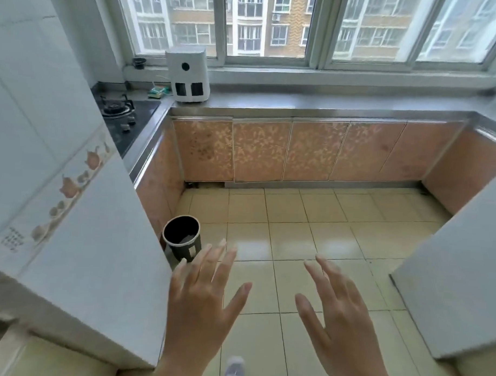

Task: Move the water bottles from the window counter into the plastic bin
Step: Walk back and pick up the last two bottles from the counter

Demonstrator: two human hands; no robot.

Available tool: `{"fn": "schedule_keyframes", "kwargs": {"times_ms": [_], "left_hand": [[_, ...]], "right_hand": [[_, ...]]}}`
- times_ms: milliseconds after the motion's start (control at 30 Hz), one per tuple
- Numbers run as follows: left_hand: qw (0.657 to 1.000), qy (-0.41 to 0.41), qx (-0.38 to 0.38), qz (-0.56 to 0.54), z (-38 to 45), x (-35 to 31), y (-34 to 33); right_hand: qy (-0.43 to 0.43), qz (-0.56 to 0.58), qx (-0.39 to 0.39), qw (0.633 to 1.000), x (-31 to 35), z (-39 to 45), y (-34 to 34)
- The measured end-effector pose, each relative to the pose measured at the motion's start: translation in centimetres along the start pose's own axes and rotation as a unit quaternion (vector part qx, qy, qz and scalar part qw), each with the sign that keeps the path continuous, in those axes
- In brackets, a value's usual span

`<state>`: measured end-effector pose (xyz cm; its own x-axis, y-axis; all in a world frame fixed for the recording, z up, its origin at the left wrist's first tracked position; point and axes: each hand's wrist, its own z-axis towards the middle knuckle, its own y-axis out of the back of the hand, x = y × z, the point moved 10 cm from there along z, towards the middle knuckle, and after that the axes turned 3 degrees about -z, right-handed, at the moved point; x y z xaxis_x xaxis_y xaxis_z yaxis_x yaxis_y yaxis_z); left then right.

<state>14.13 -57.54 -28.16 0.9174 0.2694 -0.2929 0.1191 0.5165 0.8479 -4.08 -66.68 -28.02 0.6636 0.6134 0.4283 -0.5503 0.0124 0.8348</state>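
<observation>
Oddly, we see no water bottles and no plastic bin; the window counter (314, 101) lies well ahead of us across the tiled floor, bare but for a white appliance (187, 74). Perhaps the bottles sit out of frame. Our left hand (200, 301) and right hand (340, 317) are spread wide, holding nothing, equally near.

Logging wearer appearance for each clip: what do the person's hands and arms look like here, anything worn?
Both the left hand and right hand are bare: no gloves, rings or watch visible, and no sleeves reach the wrists in view. Fingernails look short and unpainted. A grey sneaker shows below.
</observation>
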Motion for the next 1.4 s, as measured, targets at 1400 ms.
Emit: {"fn": "schedule_keyframes", "kwargs": {"times_ms": [1400], "left_hand": [[0.957,-0.259,0.036,-0.124,74.6,-27.5,-45.7]], "right_hand": [[-0.205,-0.106,-0.131,0.964,-51.1,62.9,2.7]]}}
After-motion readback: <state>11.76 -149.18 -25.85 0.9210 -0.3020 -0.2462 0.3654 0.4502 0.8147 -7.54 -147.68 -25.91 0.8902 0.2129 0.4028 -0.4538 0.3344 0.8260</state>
